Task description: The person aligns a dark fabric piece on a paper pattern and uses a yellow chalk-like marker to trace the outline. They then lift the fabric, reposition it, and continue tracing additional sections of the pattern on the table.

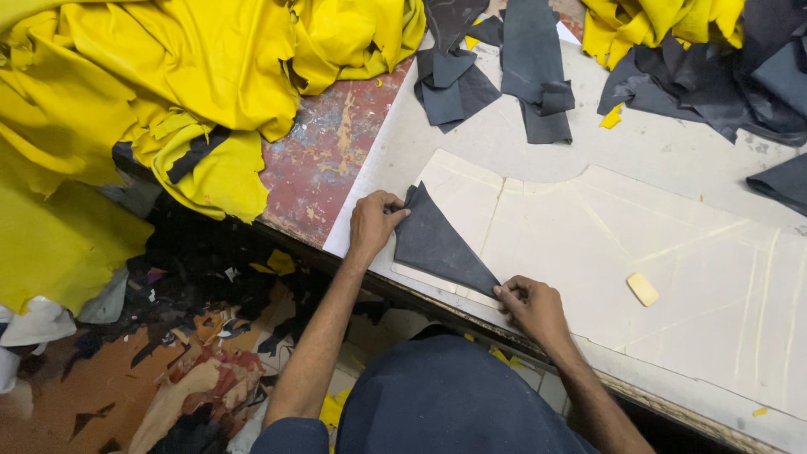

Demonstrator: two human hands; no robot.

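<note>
- A pale work surface [672, 151] is seen from above, with yellow leather [168, 76] heaped at ten o'clock and dark offcuts [496, 76] at twelve.
- A dark triangular piece [437, 244] lies on a cream pattern sheet [639, 244].
- Its upper corner is pinched by the left hand [374, 223].
- Its lower tip is pinned by the right hand [531, 307].
- Positioning appears underway; steady, flat alignment is called for.
- No containers are visible.
</note>
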